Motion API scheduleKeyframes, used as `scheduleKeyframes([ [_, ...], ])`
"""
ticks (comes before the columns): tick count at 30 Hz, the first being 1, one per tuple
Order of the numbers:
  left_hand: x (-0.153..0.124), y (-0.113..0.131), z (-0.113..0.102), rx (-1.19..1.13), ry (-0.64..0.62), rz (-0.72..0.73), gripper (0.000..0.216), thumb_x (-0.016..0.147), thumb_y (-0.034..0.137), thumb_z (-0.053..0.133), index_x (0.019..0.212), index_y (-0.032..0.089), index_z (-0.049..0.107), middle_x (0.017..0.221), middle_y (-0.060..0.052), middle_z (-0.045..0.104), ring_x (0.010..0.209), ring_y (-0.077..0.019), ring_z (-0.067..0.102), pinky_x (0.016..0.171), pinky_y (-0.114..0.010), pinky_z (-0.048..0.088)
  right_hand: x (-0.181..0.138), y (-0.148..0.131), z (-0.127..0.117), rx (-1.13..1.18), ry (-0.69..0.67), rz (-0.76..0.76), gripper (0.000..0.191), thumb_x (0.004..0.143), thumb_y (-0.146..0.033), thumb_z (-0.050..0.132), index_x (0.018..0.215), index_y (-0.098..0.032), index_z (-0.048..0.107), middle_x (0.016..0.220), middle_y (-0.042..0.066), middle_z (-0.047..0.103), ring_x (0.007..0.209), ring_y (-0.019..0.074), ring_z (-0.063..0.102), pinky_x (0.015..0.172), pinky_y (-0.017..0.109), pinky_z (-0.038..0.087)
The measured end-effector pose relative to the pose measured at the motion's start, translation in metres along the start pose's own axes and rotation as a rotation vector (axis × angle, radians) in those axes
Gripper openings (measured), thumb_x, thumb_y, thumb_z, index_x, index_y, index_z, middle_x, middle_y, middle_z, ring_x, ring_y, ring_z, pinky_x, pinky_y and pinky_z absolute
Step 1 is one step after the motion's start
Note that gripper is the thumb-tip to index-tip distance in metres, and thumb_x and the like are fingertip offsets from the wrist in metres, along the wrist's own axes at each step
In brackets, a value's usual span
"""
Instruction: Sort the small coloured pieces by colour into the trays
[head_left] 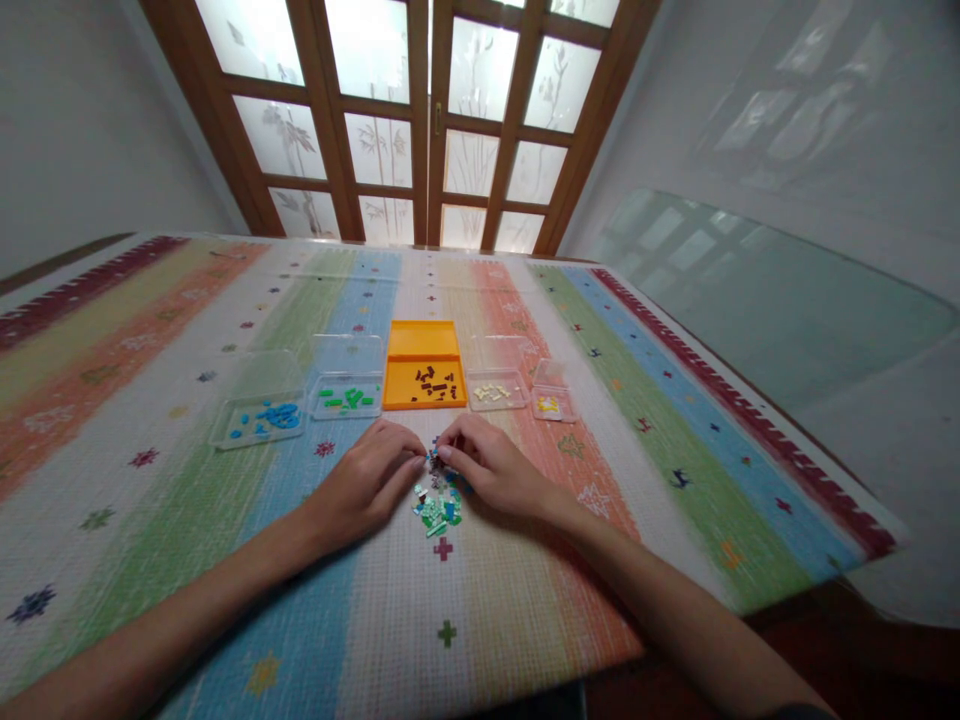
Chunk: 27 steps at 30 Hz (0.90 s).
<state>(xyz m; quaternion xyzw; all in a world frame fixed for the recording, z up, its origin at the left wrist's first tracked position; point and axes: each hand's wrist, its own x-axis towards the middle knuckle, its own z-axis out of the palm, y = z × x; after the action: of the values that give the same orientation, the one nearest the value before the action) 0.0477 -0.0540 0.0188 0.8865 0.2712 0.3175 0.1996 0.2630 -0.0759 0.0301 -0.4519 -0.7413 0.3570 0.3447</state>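
Both hands meet at a small heap of mixed pieces [439, 512], mostly green and teal with some blue and dark ones, on the striped tablecloth. My left hand [381, 470] comes in from the left, its thumb and forefinger pinched together at the heap's far edge. From the right, my right hand [491, 462] is also closed in a pinch, its fingertips close to the left's. Small dark and blue bits show between the fingertips. What each pinch holds is too small to make out.
Beyond the hands stands a row of open boxes: a clear box [225, 440] with blue pieces, a clear box [315, 412] with green pieces, an orange case [424, 342] with dark brown pieces, a clear box [517, 402] with cream pieces, and a small box [571, 415] with yellow pieces.
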Motion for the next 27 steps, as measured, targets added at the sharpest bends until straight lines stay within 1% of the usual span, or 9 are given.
scheduleKeyframes([
  [5,-0.003,0.002,0.000,-0.055,0.066,-0.078,0.010,0.101,0.021,0.050,0.101,0.019,0.059,0.090,-0.002,0.062,0.083,-0.0166,0.057,0.076,-0.030,0.047,-0.001,0.000,0.004,0.182,-0.017,0.021,0.010,0.097,-0.025,0.055,0.091,-0.019,0.059,0.082,0.002,0.061,0.076,0.0150,0.056,0.072,0.031,0.046],
  [8,-0.003,0.004,0.000,-0.078,0.080,-0.140,0.012,0.101,0.025,0.051,0.099,0.019,0.060,0.084,-0.001,0.061,0.073,-0.0149,0.056,0.069,-0.029,0.046,-0.002,-0.002,0.005,0.218,-0.038,0.043,0.012,0.097,-0.028,0.055,0.092,-0.019,0.060,0.083,0.002,0.062,0.077,0.0149,0.058,0.072,0.031,0.046],
  [12,-0.002,0.006,-0.001,-0.137,0.052,-0.206,0.018,0.101,0.031,0.051,0.096,0.018,0.062,0.079,0.000,0.061,0.066,-0.0136,0.055,0.062,-0.027,0.045,-0.002,-0.004,0.007,0.253,-0.055,0.053,0.012,0.097,-0.029,0.056,0.091,-0.019,0.060,0.083,0.002,0.062,0.075,0.0145,0.057,0.071,0.030,0.046],
  [17,-0.002,0.008,-0.001,-0.199,0.019,-0.235,0.022,0.102,0.034,0.050,0.096,0.018,0.063,0.078,0.000,0.063,0.065,-0.0136,0.056,0.060,-0.026,0.046,-0.003,-0.006,0.009,0.316,-0.079,0.081,0.011,0.097,-0.029,0.056,0.092,-0.019,0.059,0.083,0.001,0.062,0.076,0.0141,0.057,0.070,0.030,0.047],
  [19,-0.003,0.008,-0.001,-0.176,0.029,-0.214,0.020,0.102,0.033,0.050,0.096,0.018,0.062,0.079,0.000,0.063,0.065,-0.0134,0.056,0.060,-0.026,0.046,-0.003,-0.006,0.009,0.329,-0.083,0.095,0.012,0.097,-0.030,0.056,0.092,-0.019,0.059,0.083,0.001,0.062,0.075,0.0142,0.057,0.070,0.030,0.047],
  [21,-0.004,0.007,0.000,-0.125,0.057,-0.163,0.016,0.102,0.029,0.051,0.098,0.018,0.062,0.081,0.000,0.063,0.067,-0.0135,0.056,0.063,-0.026,0.047,-0.003,-0.005,0.011,0.334,-0.083,0.115,0.012,0.096,-0.030,0.056,0.091,-0.019,0.059,0.082,0.001,0.062,0.075,0.0142,0.057,0.070,0.030,0.047],
  [24,-0.004,0.006,0.000,-0.046,0.096,-0.052,0.011,0.101,0.022,0.051,0.103,0.018,0.061,0.087,-0.002,0.064,0.076,-0.0153,0.058,0.071,-0.029,0.049,-0.002,-0.003,0.012,0.328,-0.063,0.143,0.011,0.096,-0.029,0.057,0.091,-0.019,0.059,0.081,0.001,0.062,0.074,0.0144,0.057,0.070,0.030,0.046],
  [27,-0.004,0.006,-0.001,0.010,0.099,0.038,0.012,0.101,0.017,0.050,0.108,0.018,0.059,0.094,-0.005,0.065,0.087,-0.0176,0.061,0.077,-0.031,0.051,-0.002,-0.002,0.013,0.301,-0.043,0.140,0.011,0.096,-0.028,0.057,0.090,-0.020,0.060,0.080,0.001,0.062,0.074,0.0147,0.057,0.070,0.030,0.046],
])
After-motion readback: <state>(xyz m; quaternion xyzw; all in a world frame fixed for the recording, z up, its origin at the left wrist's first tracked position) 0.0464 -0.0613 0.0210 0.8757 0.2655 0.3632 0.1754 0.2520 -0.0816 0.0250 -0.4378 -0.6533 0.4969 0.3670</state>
